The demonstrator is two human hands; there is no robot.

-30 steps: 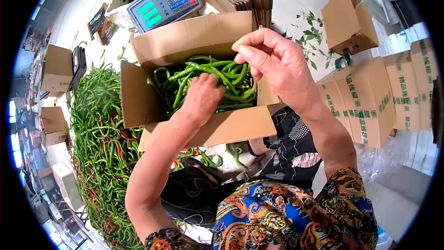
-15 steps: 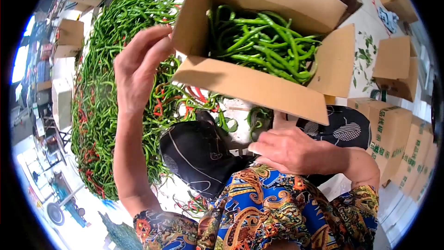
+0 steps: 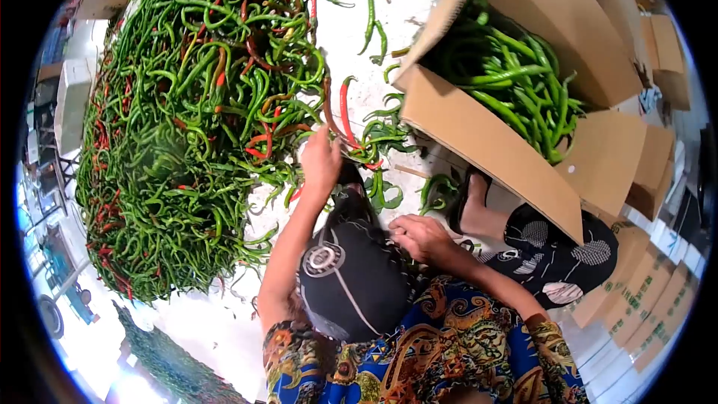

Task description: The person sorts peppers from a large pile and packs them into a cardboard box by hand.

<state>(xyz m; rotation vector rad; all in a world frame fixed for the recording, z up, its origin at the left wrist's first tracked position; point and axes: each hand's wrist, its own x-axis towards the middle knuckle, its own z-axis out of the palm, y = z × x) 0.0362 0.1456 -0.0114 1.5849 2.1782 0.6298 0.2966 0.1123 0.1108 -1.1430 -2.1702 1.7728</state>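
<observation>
My left hand [image 3: 321, 163] reaches to the near right edge of a big heap of chili peppers [image 3: 179, 120], mostly green with some red ones. Its fingers are drawn together beside a dark red chili [image 3: 329, 108]; whether they grip anything is hidden. A bright red chili [image 3: 345, 108] lies just right of it on the pale floor. Over my knee, my right hand [image 3: 425, 239] is closed with curled fingers, and I cannot make out anything in it. To the right, an open cardboard box [image 3: 486, 146] holds long green chili peppers [image 3: 523, 82].
Loose green chilies [image 3: 385, 135] lie between heap and box. My knees, in dark patterned trousers [image 3: 351, 277], stand close below. Printed cartons [image 3: 636, 292] are at the lower right, and another cardboard box [image 3: 666, 60] stands at the far right.
My left hand has left the box's flap and come down to the heap's edge. The view has shifted, so the box now appears farther right. My right hand stays curled near my knees.
</observation>
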